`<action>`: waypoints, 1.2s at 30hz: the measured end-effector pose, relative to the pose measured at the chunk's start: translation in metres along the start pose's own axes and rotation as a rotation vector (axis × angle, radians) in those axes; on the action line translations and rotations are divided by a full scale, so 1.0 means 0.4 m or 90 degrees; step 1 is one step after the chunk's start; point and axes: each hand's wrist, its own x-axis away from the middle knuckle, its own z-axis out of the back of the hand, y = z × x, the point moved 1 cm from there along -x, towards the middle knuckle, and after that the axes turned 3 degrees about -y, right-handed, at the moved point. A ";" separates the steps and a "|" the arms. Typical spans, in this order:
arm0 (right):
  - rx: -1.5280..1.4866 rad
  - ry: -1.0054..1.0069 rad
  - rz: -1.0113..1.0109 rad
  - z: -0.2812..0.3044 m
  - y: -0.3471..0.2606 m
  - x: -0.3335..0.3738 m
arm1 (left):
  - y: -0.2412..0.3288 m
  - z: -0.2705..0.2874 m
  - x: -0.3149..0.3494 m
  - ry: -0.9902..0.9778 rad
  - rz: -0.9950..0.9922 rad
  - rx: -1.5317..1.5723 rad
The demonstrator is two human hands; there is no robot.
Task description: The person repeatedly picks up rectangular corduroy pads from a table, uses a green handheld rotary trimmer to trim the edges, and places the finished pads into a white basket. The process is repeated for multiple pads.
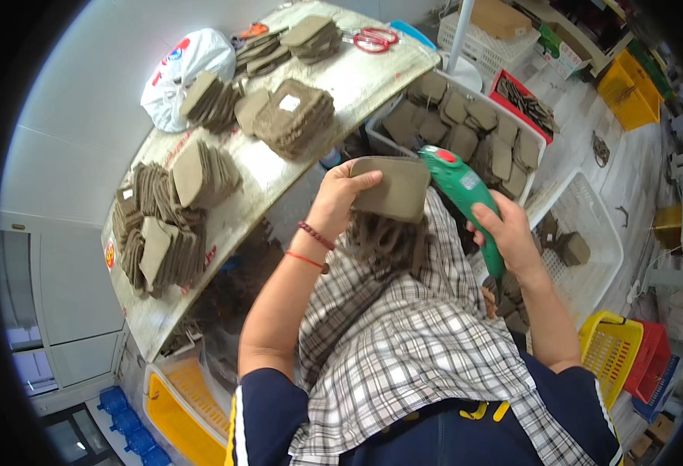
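Note:
My left hand (pixel 347 194) pinches a flat olive-brown pad (pixel 394 186) with rounded corners, its thumb on top, holding it over my lap. My right hand (pixel 506 235) is wrapped round a green handheld power tool (pixel 465 190) with a red button, perhaps electric scissors. The tool's head meets or nearly meets the pad's right edge; its working tip is hard to make out. Below the pad, a tangle of brown strips (pixel 384 242) lies on the checked apron (pixel 388 326) over my lap.
On the table (pixel 260 206) at left stand several stacks of similar pads (pixel 295 116), a white plastic bag (pixel 190 78) and red-handled scissors (pixel 375 39). A white crate of pads (pixel 465 140) is ahead right, another white crate (pixel 601 256) at right. Yellow baskets (pixel 611 349) sit beside me.

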 end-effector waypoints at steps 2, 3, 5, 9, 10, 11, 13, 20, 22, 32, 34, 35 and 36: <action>-0.008 0.039 -0.012 0.045 0.039 -0.005 | -0.011 -0.005 -0.089 0.107 -0.109 0.111; -0.009 0.046 -0.010 0.061 0.047 -0.005 | 0.001 -0.018 -0.133 0.145 -0.138 0.148; -0.024 0.080 -0.026 0.078 0.052 0.005 | 0.010 -0.029 -0.239 0.156 -0.213 0.214; -0.051 0.095 -0.055 0.091 0.063 0.011 | 0.043 -0.020 -0.408 0.293 -0.253 0.274; -0.057 0.100 -0.057 0.091 0.069 0.009 | 0.047 -0.012 -0.423 0.282 -0.237 0.271; -0.064 0.096 -0.060 0.091 0.077 0.003 | 0.051 -0.001 -0.430 0.368 -0.216 0.299; -0.071 0.104 -0.065 0.092 0.092 0.000 | 0.047 -0.028 -0.385 0.410 -0.194 0.239; -0.034 0.096 -0.061 0.083 0.106 0.016 | 0.157 0.087 -0.084 0.593 -0.650 -1.083; -0.039 0.074 -0.061 0.073 0.106 0.008 | 0.174 0.165 -0.076 0.603 -0.444 -1.202; 0.015 0.034 -0.020 0.000 0.037 0.005 | 0.256 0.283 -0.069 0.475 -0.442 -0.944; 0.032 0.029 0.005 -0.023 0.012 0.007 | 0.273 0.282 -0.036 0.567 -0.563 -0.771; 0.040 0.035 0.013 -0.031 0.002 0.010 | 0.295 0.234 0.000 0.555 -0.511 -0.593; 0.054 0.045 0.031 -0.047 -0.019 0.015 | 0.281 0.230 0.014 0.491 -0.594 -0.367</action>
